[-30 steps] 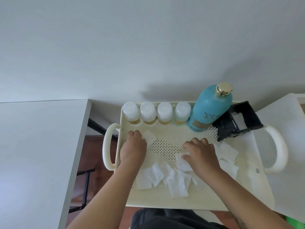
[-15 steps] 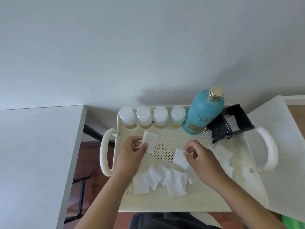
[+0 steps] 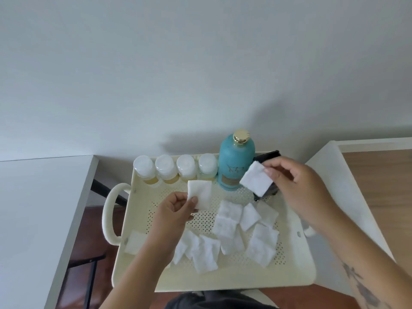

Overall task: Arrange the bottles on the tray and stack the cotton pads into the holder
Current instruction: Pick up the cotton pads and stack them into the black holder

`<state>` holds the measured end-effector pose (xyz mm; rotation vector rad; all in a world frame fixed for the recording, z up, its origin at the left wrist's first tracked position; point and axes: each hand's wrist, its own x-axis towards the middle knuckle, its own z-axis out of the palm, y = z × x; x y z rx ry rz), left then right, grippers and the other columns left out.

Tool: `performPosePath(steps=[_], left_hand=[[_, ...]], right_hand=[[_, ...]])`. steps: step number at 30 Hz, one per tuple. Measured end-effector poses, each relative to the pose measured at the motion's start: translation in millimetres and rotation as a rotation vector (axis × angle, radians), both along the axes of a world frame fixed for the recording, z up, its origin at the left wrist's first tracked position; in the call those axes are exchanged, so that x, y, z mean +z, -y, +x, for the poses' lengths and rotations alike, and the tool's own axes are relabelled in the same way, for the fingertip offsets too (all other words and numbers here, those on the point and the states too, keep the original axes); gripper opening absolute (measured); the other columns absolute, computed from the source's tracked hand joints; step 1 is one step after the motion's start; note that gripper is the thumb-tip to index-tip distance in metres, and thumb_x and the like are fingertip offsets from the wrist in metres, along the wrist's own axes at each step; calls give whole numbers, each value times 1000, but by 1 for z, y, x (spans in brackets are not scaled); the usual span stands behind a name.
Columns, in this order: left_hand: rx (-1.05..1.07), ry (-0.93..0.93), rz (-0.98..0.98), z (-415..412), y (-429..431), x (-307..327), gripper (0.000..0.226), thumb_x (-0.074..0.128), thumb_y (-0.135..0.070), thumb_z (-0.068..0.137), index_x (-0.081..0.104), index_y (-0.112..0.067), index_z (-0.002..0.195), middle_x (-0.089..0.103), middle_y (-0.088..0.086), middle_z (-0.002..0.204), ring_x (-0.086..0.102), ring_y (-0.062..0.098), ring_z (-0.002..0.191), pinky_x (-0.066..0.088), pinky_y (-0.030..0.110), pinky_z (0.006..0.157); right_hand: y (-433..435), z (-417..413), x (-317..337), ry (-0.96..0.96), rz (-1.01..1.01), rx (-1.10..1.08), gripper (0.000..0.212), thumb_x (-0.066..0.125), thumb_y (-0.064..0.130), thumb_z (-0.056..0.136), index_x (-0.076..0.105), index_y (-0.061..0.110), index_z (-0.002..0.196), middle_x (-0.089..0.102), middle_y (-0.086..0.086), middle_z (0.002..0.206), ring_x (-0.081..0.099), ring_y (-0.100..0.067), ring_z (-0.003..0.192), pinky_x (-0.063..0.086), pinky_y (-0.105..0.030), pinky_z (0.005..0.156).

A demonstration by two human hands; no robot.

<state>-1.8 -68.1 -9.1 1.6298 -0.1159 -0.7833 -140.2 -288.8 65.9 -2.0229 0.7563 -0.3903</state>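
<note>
Broadly, a cream tray point(image 3: 223, 279) with loop handles fills the middle, between a white desk point(image 3: 33, 219) on the left and a white top point(image 3: 338, 175) on the right; along its far edge stand a teal bottle point(image 3: 235, 161) and, left of it, four small bottles point(image 3: 176, 168) in a row; loose pads point(image 3: 227, 228) lie scattered on the tray floor, some overlapping; the left hand point(image 3: 176, 210) pinches one pad point(image 3: 200, 195) above the tray's left half, thumb on its face; the right hand point(image 3: 298, 184) pinches a second pad point(image 3: 256, 179) by its edge, just right of the teal bottle; that pad and hand cover most of the black holder point(image 3: 267, 155), so its inside cannot be seen; the left forearm hides some loose pads.
</note>
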Motion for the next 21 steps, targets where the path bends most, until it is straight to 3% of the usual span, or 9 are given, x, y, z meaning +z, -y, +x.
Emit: performPosePath(steps=[4, 7, 11, 14, 16, 18, 21], left_hand=[[1, 24, 9, -16, 13, 2, 14, 69, -21, 90, 68, -9, 98, 78, 6, 90, 71, 14, 82, 53, 33, 77], [9, 38, 24, -28, 20, 1, 9, 69, -22, 90, 69, -14, 93, 78, 4, 87, 71, 14, 81, 53, 34, 77], [42, 36, 27, -39, 27, 1, 8, 70, -21, 90, 69, -13, 91, 78, 4, 86, 71, 14, 79, 53, 35, 76], [50, 38, 39, -47, 31, 2, 10, 69, -21, 90, 68, -12, 93, 78, 5, 86, 71, 15, 79, 54, 36, 78], [59, 42, 44, -52, 33, 3, 11, 69, -21, 90, 68, -11, 93, 77, 5, 87, 71, 16, 80, 54, 37, 79], [77, 40, 43, -55, 36, 3, 11, 69, -20, 90, 67, -9, 94, 77, 5, 86, 71, 15, 79, 53, 35, 77], [96, 39, 49, -59, 39, 3, 11, 69, -19, 91, 66, -8, 92, 76, 3, 82, 70, 12, 76, 53, 34, 75]], right_hand=[[61, 7, 7, -151, -232, 199, 12, 58, 18, 93, 69, 23, 91, 63, 9, 85, 53, -5, 78, 36, -8, 65], [89, 22, -6, -314, -336, 331, 12, 59, 20, 92, 70, 25, 90, 52, 5, 91, 45, -22, 97, 39, -30, 85], [98, 38, -25, -452, -459, 434, 12, 62, 28, 90, 70, 33, 83, 43, 4, 130, 28, -25, 123, 30, -36, 95], [97, 42, -37, -510, -522, 477, 13, 59, 30, 91, 72, 33, 93, 34, 2, 149, 23, -28, 131, 32, -40, 100], [95, 39, -44, -477, -554, 447, 19, 56, 28, 93, 72, 30, 103, 38, 0, 148, 27, -29, 130, 35, -40, 98], [93, 29, -47, -323, -564, 372, 18, 55, 29, 93, 71, 26, 101, 47, 0, 140, 34, -27, 127, 38, -38, 95], [92, 10, -47, -152, -464, 382, 28, 62, 53, 81, 65, 30, 97, 48, 8, 136, 33, -17, 130, 34, -30, 96]])
